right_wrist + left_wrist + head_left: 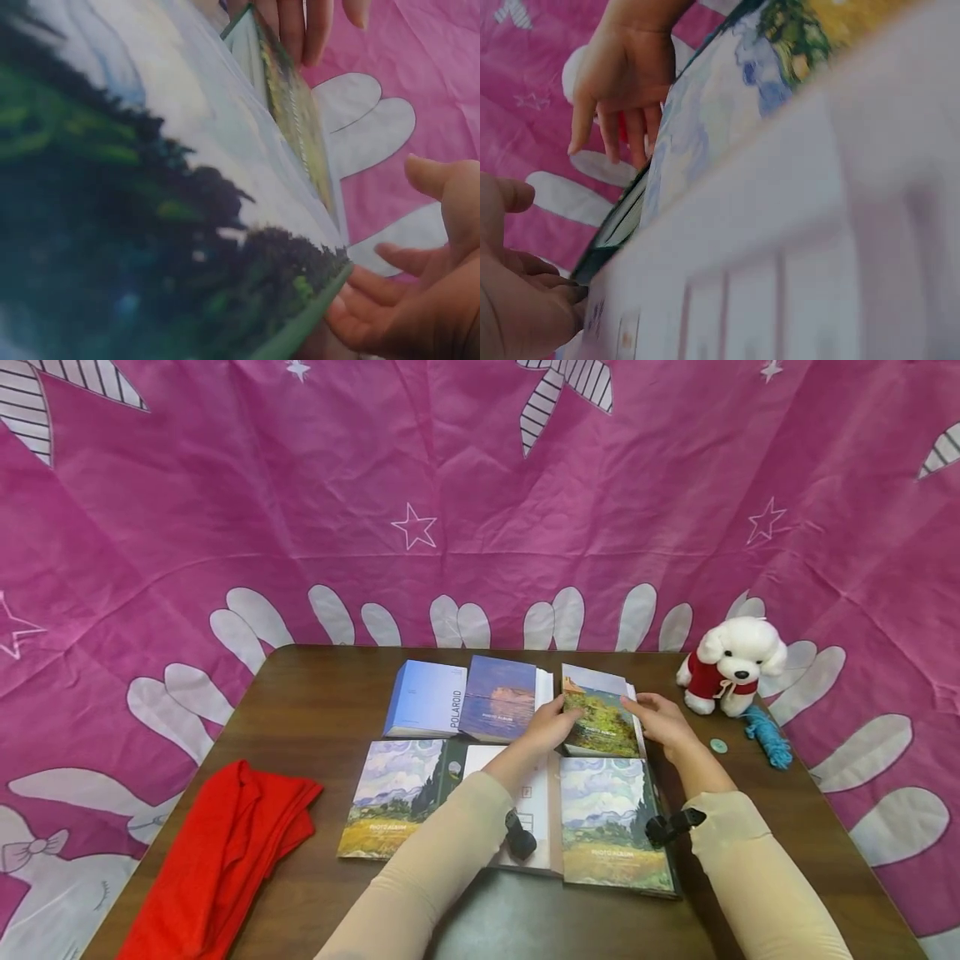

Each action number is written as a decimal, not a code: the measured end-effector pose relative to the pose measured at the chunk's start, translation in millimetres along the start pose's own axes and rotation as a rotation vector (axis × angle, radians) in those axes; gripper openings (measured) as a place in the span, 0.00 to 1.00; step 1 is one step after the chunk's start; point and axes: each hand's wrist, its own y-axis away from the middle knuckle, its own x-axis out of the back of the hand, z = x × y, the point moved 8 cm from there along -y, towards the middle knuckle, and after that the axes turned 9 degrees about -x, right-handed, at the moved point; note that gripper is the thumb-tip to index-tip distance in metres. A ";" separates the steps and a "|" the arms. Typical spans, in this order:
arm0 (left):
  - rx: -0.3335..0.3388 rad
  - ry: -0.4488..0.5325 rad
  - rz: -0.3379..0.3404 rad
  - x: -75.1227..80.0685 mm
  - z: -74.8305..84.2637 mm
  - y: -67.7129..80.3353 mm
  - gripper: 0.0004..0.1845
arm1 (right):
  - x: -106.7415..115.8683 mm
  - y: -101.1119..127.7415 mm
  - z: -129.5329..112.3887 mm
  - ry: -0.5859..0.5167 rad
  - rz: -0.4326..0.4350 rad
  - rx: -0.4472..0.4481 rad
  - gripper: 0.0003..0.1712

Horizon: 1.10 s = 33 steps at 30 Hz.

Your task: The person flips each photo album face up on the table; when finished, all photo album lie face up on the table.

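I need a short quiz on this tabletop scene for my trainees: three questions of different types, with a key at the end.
1. In the back row of albums, which one lies between the left hand and the right hand: left, middle or right?

2. True or false: the plush dog wears a blue top.

3. Choose one. Which thing lies to the left of all the albums?
A) blue yarn
B) red cloth
C) plush dog

Key:
1. Right: the album with the green garden cover.
2. False: its top is red.
3. B.
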 end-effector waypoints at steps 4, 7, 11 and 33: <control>-0.020 -0.107 0.011 21.1 1.2 12.4 0.38 | -3.2 8.5 -11.7 -0.057 0.011 0.083 0.44; -0.065 -0.174 0.015 37.7 7.2 22.5 0.38 | -6.0 18.7 -19.5 -0.114 0.027 0.129 0.40; -0.125 -0.199 0.022 59.7 16.1 41.4 0.36 | -14.0 38.7 -32.9 -0.157 0.034 0.190 0.37; -0.209 -0.351 0.198 147.0 -12.7 126.2 0.33 | -136.1 93.6 -50.0 -0.467 -0.052 0.243 0.28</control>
